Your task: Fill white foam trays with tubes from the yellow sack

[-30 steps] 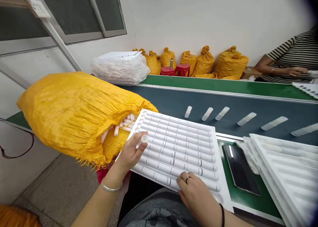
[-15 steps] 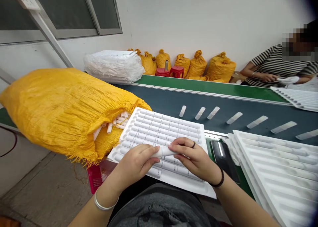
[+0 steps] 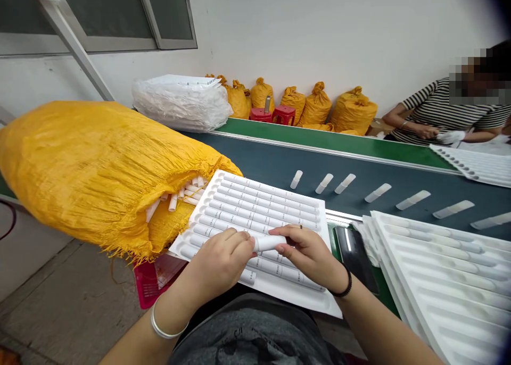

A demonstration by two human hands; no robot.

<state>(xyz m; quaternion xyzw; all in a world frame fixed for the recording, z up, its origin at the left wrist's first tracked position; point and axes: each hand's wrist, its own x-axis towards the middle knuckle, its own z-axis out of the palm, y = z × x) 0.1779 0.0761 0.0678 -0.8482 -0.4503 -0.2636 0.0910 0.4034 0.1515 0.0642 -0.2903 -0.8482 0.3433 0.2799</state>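
A white moulded tray [image 3: 311,296] full of white tubes lies across my lap and the bench edge. Just above it I hold one white tube [image 3: 270,242] level between both hands. My left hand [image 3: 217,264] pinches its left end, a silver bangle on that wrist. My right hand [image 3: 309,253] grips its right end, with a ring and a black wristband. To the left, a big yellow woven sack [image 3: 91,168] lies open with several white tubes [image 3: 178,197] spilling from its mouth.
A dark conveyor belt [image 3: 271,165] carries several white tubes [image 3: 325,183] in a row. Empty white trays [image 3: 439,269] are stacked at the right beside a black phone [image 3: 353,250]. A person in a striped shirt [image 3: 447,112] works opposite. Yellow bags [image 3: 319,104] line the wall.
My left hand lifted a tube from the tray's left edge and my right hand came up from the tray's near edge to grip its other end. The view shifted slightly.
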